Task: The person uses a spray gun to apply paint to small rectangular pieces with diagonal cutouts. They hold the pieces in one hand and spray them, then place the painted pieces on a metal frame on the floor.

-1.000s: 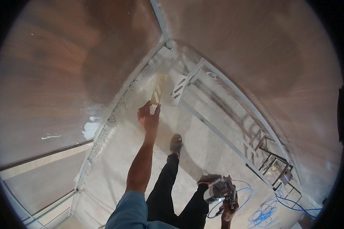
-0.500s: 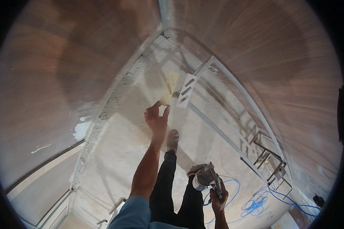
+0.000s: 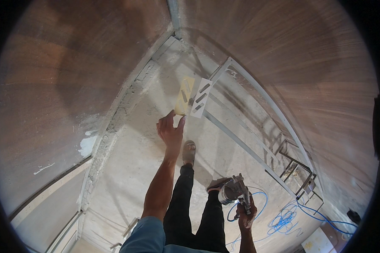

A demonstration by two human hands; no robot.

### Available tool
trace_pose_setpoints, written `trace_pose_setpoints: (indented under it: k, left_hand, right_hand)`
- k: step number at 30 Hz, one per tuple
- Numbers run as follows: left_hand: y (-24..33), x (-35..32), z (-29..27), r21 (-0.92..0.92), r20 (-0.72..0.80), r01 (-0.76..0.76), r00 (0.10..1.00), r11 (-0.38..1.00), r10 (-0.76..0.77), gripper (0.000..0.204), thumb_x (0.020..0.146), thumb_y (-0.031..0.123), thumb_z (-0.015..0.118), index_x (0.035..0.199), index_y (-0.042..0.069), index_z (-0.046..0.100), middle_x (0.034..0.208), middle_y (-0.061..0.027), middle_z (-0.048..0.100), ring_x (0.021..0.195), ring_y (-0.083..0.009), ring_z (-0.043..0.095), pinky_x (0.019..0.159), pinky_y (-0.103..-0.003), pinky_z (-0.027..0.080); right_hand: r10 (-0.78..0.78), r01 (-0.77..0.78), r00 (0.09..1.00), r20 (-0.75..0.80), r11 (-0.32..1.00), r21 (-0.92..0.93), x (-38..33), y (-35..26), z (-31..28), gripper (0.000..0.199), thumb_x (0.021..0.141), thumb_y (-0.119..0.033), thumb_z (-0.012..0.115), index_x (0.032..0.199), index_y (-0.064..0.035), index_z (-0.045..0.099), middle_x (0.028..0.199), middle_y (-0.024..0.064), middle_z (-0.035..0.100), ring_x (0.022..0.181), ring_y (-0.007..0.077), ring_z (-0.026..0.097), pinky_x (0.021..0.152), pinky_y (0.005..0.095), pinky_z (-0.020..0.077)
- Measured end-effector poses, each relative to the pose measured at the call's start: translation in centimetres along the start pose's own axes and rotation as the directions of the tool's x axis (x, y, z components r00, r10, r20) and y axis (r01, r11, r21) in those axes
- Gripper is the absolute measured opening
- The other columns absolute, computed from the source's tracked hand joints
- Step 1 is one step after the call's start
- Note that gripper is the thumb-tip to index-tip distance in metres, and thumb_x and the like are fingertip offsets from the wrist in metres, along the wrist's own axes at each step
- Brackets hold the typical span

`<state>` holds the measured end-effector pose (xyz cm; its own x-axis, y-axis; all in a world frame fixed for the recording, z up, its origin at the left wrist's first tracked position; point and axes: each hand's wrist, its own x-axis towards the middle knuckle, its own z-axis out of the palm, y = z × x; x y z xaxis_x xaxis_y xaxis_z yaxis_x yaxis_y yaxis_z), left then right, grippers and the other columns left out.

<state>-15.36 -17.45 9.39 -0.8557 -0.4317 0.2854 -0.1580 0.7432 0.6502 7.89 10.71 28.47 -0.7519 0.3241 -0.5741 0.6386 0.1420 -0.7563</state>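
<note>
Left hand pinching the yellow plate, right hand gripping a spray gun

The left hand [image 3: 169,128] is holding a yellow slotted plate [image 3: 181,108] by its near end, thumb and fingers closing narrowly on the edge. The plate is pointing away to the far side, just left of a white slotted plate [image 3: 202,93]; whether they are touching, I cannot tell. The right hand [image 3: 247,213] is wrapping its fingers around a metal spray gun [image 3: 242,192] on the near right; I cannot tell whether a finger is pressing the trigger.

Holding this well is probably calling for a light, steady pinch at the very edge, with the slots staying uncovered and the plate clearing its white neighbour. The gun's cup [image 3: 228,193] is likely wanting a level wrist.

A long grey frame [image 3: 245,145] is running from the white plate to the near right, limiting room on that side. Beyond it, a wooden panel [image 3: 316,76] is rising. A blue hose [image 3: 283,221] is lying in loose coils near the right foot, possibly snagging a step. A dark metal frame [image 3: 297,169] is standing farther right.
</note>
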Motion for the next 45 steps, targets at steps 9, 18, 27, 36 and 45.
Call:
trace_pose_setpoints:
  k: [9,18,27,36,45]
  left_hand:
    - [0.3,-0.2,0.0,0.003,0.013,-0.002,1.000,1.000,0.002,0.045,0.074,0.023,0.083,0.112,0.005,0.067,0.099,-0.0079,0.071,0.094,-0.0274,0.063,0.084,-0.041,0.045]
    - [0.5,-0.6,-0.1,-0.004,0.015,0.003,1.000,1.000,-0.003,0.044,0.076,0.025,0.082,0.113,0.006,0.067,0.100,-0.0072,0.071,0.095,-0.0273,0.063,0.085,-0.041,0.045]
    - [0.5,-1.0,0.5,-0.016,0.017,0.004,1.000,1.000,-0.004,0.044,0.076,0.024,0.081,0.113,0.006,0.067,0.100,-0.0068,0.070,0.094,-0.0270,0.063,0.084,-0.041,0.045]
    - [0.4,-1.2,0.9,-0.021,0.013,0.008,1.000,1.000,-0.008,0.044,0.077,0.025,0.081,0.114,0.006,0.067,0.101,-0.0068,0.071,0.095,-0.0270,0.062,0.084,-0.042,0.045]
    - [0.3,-1.1,1.2,-0.013,0.023,0.004,1.000,1.000,-0.004,0.044,0.078,0.028,0.080,0.113,0.006,0.067,0.101,-0.0069,0.071,0.095,-0.0275,0.062,0.085,-0.042,0.045]
  right_hand:
    - [0.005,-0.005,1.000,0.010,0.999,0.039,-0.8,0.6,1.3,0.051,0.084,0.003,0.058,0.135,0.0021,0.055,0.096,-0.0010,0.063,0.080,0.0054,0.052,0.068,0.0207,0.0422]
    - [-0.017,0.015,0.999,0.040,0.998,0.056,-1.1,0.9,1.0,0.049,0.085,0.002,0.058,0.134,0.0018,0.055,0.094,-0.0002,0.063,0.080,0.0059,0.053,0.070,0.0213,0.0438]
    - [-0.035,0.035,0.999,-0.011,0.999,0.021,-0.4,1.2,0.6,0.050,0.083,0.002,0.057,0.134,0.0010,0.056,0.089,-0.0040,0.059,0.075,0.0043,0.049,0.064,0.0197,0.0387]
    - [-0.027,0.027,1.000,-0.012,0.999,0.039,-0.4,1.7,0.9,0.049,0.086,-0.002,0.059,0.134,0.0026,0.055,0.091,-0.0030,0.060,0.076,0.0048,0.049,0.065,0.0200,0.0396]
    - [-0.018,0.017,1.000,0.021,0.998,0.053,-0.2,2.0,1.0,0.051,0.086,-0.004,0.061,0.135,0.0025,0.054,0.093,-0.0019,0.062,0.079,0.0059,0.051,0.068,0.0209,0.0414]
